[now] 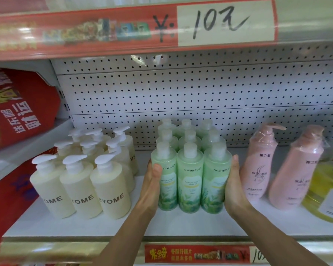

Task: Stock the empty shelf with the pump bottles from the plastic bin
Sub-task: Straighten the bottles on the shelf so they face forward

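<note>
Several green pump bottles [190, 175] stand in a tight block of three rows at the middle of the white shelf [181, 225]. My left hand [152, 181] presses flat against the left side of the front row, thumb on the front of the left bottle. My right hand [235, 181] presses flat against the block's right side. To the left stand several cream "YOME" pump bottles [110, 191]. Two pink pump bottles [258, 166] stand to the right. The plastic bin is out of view.
A yellow bottle [327, 196] sits at the far right edge. The pegboard back wall [181, 96] leaves space behind the rows. A red price strip [196, 254] runs along the shelf's front lip, and another shelf edge with a "10" sign [225, 22] hangs overhead. Red packaging [17, 112] fills the left bay.
</note>
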